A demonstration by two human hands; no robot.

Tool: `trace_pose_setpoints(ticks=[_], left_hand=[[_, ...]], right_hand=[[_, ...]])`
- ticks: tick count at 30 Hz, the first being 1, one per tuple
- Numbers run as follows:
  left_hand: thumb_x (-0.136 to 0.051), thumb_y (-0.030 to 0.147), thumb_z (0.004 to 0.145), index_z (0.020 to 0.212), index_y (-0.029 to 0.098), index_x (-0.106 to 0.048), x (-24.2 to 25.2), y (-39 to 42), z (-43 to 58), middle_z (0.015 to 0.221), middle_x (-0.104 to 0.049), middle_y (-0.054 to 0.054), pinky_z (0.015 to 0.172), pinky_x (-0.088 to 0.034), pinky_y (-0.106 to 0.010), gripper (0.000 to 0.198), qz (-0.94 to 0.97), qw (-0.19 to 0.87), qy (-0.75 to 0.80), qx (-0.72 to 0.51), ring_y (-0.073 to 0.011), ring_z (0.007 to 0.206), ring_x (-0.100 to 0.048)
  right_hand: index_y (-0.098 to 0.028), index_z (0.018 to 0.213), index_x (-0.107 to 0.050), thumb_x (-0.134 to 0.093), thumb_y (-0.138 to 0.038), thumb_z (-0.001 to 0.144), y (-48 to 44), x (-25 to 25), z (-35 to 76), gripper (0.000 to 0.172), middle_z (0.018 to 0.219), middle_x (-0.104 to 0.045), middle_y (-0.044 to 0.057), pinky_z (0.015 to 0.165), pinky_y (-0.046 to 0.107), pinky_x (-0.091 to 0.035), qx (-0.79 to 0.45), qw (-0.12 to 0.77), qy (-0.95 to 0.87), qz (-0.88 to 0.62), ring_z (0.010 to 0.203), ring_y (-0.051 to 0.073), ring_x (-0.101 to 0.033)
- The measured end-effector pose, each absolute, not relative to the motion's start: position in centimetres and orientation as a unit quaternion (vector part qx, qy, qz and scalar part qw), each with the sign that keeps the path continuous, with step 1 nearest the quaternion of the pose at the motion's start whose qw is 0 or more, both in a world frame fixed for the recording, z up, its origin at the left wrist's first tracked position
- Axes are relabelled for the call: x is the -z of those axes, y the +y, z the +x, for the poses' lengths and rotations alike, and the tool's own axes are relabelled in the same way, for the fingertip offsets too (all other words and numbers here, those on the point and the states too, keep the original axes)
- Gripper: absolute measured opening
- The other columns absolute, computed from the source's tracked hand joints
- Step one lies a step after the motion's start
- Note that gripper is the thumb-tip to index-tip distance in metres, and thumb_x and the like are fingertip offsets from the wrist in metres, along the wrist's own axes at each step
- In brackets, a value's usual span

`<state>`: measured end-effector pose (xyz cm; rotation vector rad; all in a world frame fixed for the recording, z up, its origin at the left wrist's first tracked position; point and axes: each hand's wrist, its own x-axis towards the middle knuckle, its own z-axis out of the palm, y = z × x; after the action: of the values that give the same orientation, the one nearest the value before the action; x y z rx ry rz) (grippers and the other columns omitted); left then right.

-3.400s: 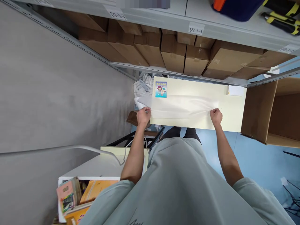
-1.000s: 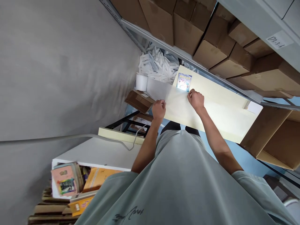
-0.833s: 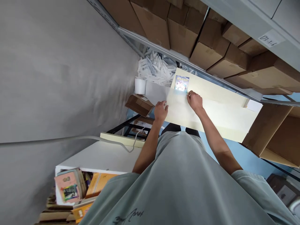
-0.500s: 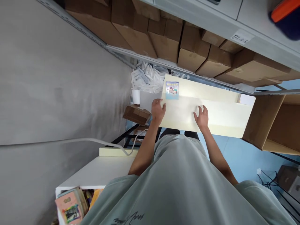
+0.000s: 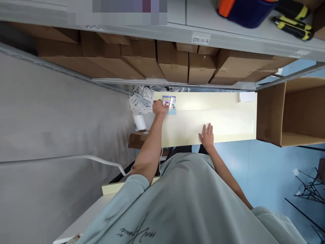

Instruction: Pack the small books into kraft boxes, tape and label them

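A long cream-coloured tabletop (image 5: 193, 118) lies in front of me. At its far left corner is a small picture booklet (image 5: 172, 107) with a purple and light blue cover showing cartoon figures. My left hand (image 5: 159, 108) is at the booklet's left edge, fingers curled and thumb over the cover; its fingertips are partly hidden. Lying flat near the tabletop's front edge, my right hand (image 5: 207, 138) has its fingers apart and holds nothing. At the back right sits a small stack of white cards or paper (image 5: 246, 97).
An open cardboard box (image 5: 269, 113) stands against the tabletop's right end. Brown boxes (image 5: 172, 72) line the shelf above the back edge. Shredded white paper (image 5: 141, 100) and a white roll (image 5: 139, 122) are at left. A white cable (image 5: 83, 157) runs along the grey wall.
My left hand has moved from the tabletop's left edge up to the booklet. My right hand has flattened and come nearer the front edge. The camera view has shifted.
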<state>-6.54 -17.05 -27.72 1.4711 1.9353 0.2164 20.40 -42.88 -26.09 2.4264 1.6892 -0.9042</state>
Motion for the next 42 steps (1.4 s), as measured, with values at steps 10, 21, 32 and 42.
trace_pose_setpoints(ticks=[10,21,32,42], left_hand=[[-0.079,0.044,0.090,0.100,0.018,-0.076,19.7,-21.8,7.3,0.100,-0.074,-0.004,0.085,-0.058,-0.032,0.027,0.577,0.403,0.664,-0.251,-0.0203,0.089,-0.070],[-0.097,0.076,0.056,0.093,0.018,-0.081,23.7,-35.5,30.9,0.099,-0.084,-0.010,0.090,-0.062,-0.041,0.070,0.343,0.741,0.544,-0.194,-0.0303,0.099,-0.078],[-0.082,0.028,0.082,0.102,0.016,-0.081,28.8,-34.2,40.6,0.107,-0.084,-0.010,0.095,-0.063,-0.040,0.024,0.413,0.707,0.557,-0.140,-0.0270,0.102,-0.079],[-0.070,0.009,0.081,0.103,0.018,-0.081,29.9,-33.7,41.7,0.106,-0.085,-0.006,0.099,-0.062,-0.035,0.026,0.475,0.639,0.594,-0.114,-0.0211,0.100,-0.079]], right_hand=[[-0.019,0.162,-0.056,-0.049,-0.050,0.111,-42.4,24.3,27.0,0.060,0.180,-0.040,0.015,0.132,0.051,-0.043,0.454,-0.124,0.492,0.733,0.169,0.031,-0.035],[-0.018,0.113,-0.077,-0.062,-0.090,0.088,-44.9,24.3,47.4,0.078,0.114,-0.083,0.012,0.097,0.040,-0.064,0.479,-0.417,0.192,0.748,0.113,0.030,-0.076],[-0.017,0.119,-0.077,-0.068,-0.058,0.094,-44.2,28.2,57.5,0.049,0.110,-0.084,0.014,0.093,0.043,-0.062,0.355,-0.327,0.282,0.829,0.099,0.029,-0.078],[-0.016,0.123,-0.078,-0.060,-0.044,0.103,-44.3,29.6,58.1,0.039,0.111,-0.083,0.014,0.089,0.038,-0.062,0.324,-0.276,0.294,0.856,0.093,0.026,-0.077]])
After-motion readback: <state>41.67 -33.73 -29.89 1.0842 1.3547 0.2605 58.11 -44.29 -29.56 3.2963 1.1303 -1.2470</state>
